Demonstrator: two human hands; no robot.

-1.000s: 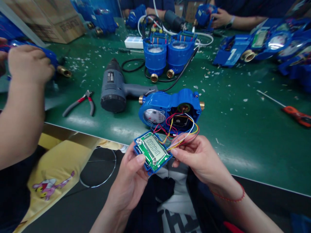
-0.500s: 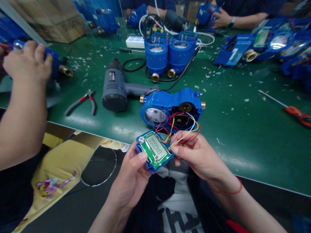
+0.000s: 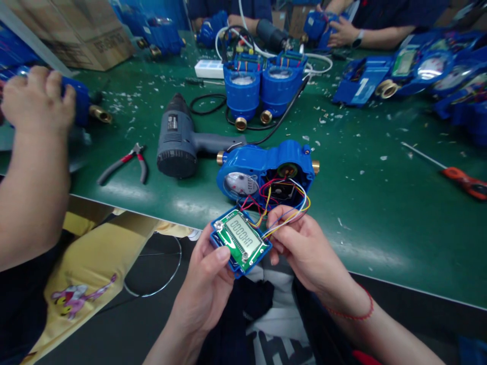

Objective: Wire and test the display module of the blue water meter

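Observation:
My left hand (image 3: pixel 209 274) grips the lower left side of a green circuit board with an LCD display (image 3: pixel 240 237), its thumb on the board's front edge. The board sits in a blue plastic frame, and digits show on its screen. At the board's right edge, my right hand (image 3: pixel 300 241) pinches the coloured wires (image 3: pixel 283 219). These yellow, white, blue and red wires loop up into an open blue water meter (image 3: pixel 266 170) lying on the table just beyond. The meter has a round dial and brass ends. My right fingertips are partly hidden behind the wires and the thumb.
A grey heat gun (image 3: pixel 178 139) and red-grey cutting pliers (image 3: pixel 125 162) lie left of the meter. Two blue meters (image 3: pixel 243 96) stand behind it. An orange-handled screwdriver (image 3: pixel 462 180) lies right. A co-worker's hand (image 3: pixel 41 96) holds a meter at left; others work across the green table (image 3: pixel 373 218).
The whole view has shifted slightly left. Both hands keep their hold on the board and wires; the right thumb has tucked in a little at the wires.

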